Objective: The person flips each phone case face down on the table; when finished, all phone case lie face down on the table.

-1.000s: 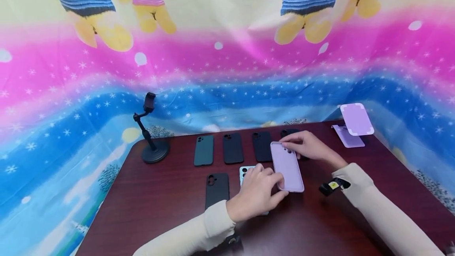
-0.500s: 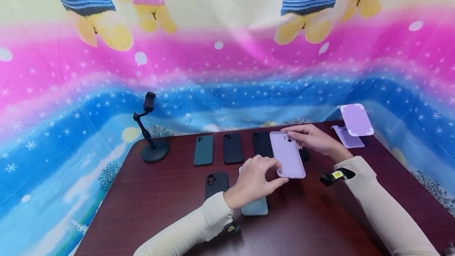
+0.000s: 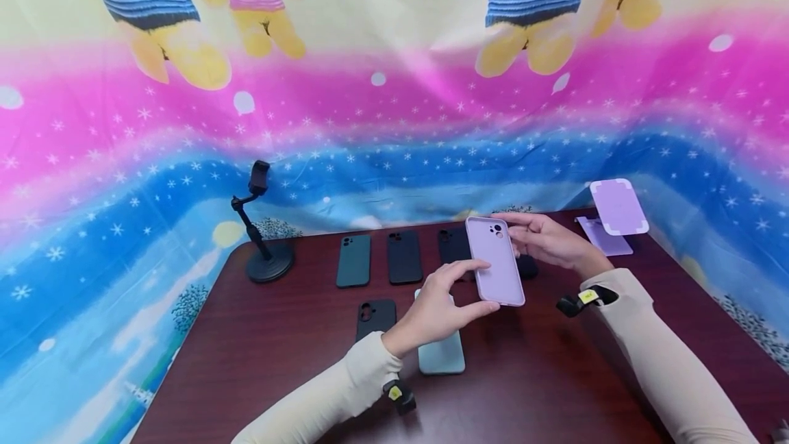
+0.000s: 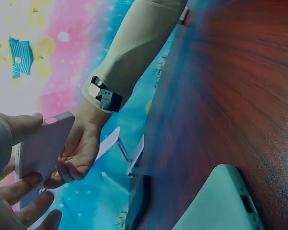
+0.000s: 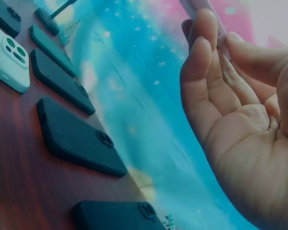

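Observation:
A lilac phone case (image 3: 498,262) with camera holes near its top is held above the table, tilted upright. My left hand (image 3: 434,307) grips its lower left part, thumb at the bottom edge and fingers along the side; the left wrist view shows this lilac case (image 4: 48,148) between thumb and fingers. My right hand (image 3: 548,242) pinches the upper right edge, and the right wrist view shows thumb and fingertips on that edge. Below my left hand lies a mint green phone case (image 3: 441,355), partly covered. Left of it lies a black phone case (image 3: 377,317), partly hidden by my left wrist.
Along the table's back edge lie a dark green case (image 3: 353,262), a dark blue case (image 3: 404,259) and black cases (image 5: 81,139), partly behind the lilac one. A black phone stand (image 3: 269,264) is at back left, a lilac folding stand (image 3: 618,207) at back right.
The lilac case has been raised and tipped more upright. My left fingers have straightened along its side, and my right hand has shifted up slightly. More of the mint green case shows.

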Demonstrator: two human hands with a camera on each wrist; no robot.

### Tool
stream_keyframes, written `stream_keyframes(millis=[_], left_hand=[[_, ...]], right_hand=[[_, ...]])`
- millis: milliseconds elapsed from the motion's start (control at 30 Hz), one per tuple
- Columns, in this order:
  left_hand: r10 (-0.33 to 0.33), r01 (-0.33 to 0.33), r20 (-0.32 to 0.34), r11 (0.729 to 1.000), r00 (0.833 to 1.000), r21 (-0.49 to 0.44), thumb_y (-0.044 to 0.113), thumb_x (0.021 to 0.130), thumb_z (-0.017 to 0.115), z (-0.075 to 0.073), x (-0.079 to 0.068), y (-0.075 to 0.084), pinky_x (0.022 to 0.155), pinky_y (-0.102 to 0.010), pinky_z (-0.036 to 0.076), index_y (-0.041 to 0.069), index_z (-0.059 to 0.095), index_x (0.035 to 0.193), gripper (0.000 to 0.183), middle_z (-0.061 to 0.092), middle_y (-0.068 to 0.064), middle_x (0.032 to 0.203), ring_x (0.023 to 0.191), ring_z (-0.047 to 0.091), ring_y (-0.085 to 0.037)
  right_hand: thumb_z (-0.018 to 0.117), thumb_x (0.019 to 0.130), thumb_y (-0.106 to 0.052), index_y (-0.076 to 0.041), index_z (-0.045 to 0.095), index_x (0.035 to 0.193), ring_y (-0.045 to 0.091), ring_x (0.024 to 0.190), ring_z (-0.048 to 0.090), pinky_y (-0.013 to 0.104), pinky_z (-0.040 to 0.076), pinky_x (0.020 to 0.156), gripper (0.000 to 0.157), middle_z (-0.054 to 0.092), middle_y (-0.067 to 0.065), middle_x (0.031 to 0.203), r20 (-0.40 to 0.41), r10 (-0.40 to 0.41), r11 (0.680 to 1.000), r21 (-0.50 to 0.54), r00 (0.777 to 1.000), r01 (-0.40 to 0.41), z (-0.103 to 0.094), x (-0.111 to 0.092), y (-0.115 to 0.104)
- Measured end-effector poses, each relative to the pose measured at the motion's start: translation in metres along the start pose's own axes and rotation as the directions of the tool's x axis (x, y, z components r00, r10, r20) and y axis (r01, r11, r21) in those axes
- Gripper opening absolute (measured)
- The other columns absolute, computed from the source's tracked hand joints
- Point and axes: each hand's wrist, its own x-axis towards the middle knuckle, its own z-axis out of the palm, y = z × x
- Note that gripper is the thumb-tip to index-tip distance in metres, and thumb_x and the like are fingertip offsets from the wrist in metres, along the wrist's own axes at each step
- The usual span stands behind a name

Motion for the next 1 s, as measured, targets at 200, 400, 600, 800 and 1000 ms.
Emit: stream_keyframes(millis=[200, 400, 600, 800, 1000], left_hand=[[-0.018, 0.019, 0.021, 0.998, 1.0, -0.059, 0.043, 0.09, 0.079, -0.006, -0.003, -0.004, 0.106, -0.036, 0.048, 0.04, 0.057, 0.142, 0.057, 0.058, 0.017, 0.145, 0.132, 0.055, -0.01], [-0.042, 0.044, 0.035, 0.998, 0.998, -0.043, 0.046, 0.085, 0.083, -0.01, -0.007, -0.008, 0.104, -0.037, 0.048, 0.039, 0.064, 0.134, 0.053, 0.062, 0.018, 0.136, 0.128, 0.055, -0.013], [-0.061, 0.065, 0.056, 0.995, 0.997, -0.072, 0.047, 0.083, 0.085, -0.011, -0.007, -0.009, 0.092, -0.038, 0.051, 0.04, 0.067, 0.122, 0.044, 0.065, 0.018, 0.127, 0.119, 0.058, -0.022], [-0.039, 0.047, 0.065, 0.991, 0.997, -0.124, 0.044, 0.082, 0.086, -0.012, -0.006, -0.008, 0.07, -0.025, 0.048, 0.038, 0.066, 0.113, 0.037, 0.066, 0.016, 0.117, 0.095, 0.06, -0.021], [0.012, 0.009, 0.098, 0.978, 0.995, -0.208, 0.034, 0.083, 0.087, -0.01, -0.006, -0.005, 0.063, -0.025, 0.051, 0.035, 0.066, 0.11, 0.034, 0.068, 0.007, 0.103, 0.084, 0.059, -0.006]], right_hand=[[0.035, 0.11, 0.002, -0.006, 0.045, 0.155, 0.014, 0.102, 0.073, 0.029, 0.06, 0.084, 0.047, 0.067, 0.0, 0.139, -0.012, 0.029, 0.999, -0.039, 0.999, -0.03, 0.004, 0.002, -0.005], [0.036, 0.11, 0.0, -0.01, 0.049, 0.151, 0.014, 0.098, 0.074, 0.028, 0.06, 0.083, 0.044, 0.072, 0.002, 0.131, -0.008, 0.067, 0.996, -0.058, 0.998, -0.067, 0.009, 0.0, -0.004], [0.032, 0.11, 0.0, -0.008, 0.045, 0.155, 0.017, 0.122, 0.069, 0.031, 0.057, 0.097, 0.047, 0.063, -0.001, 0.145, 0.061, 0.012, 1.0, 0.005, 0.998, -0.012, 0.013, -0.001, -0.004], [0.033, 0.109, 0.004, -0.004, 0.04, 0.157, 0.013, 0.127, 0.065, 0.03, 0.056, 0.099, 0.05, 0.065, -0.002, 0.143, 0.07, -0.038, 0.999, -0.001, 0.997, 0.038, 0.018, 0.005, -0.011], [0.04, 0.108, 0.002, -0.015, 0.05, 0.153, 0.012, 0.118, 0.068, 0.03, 0.059, 0.09, 0.049, 0.068, -0.004, 0.137, 0.078, -0.043, 0.995, -0.086, 0.996, 0.049, 0.025, 0.007, -0.005]])
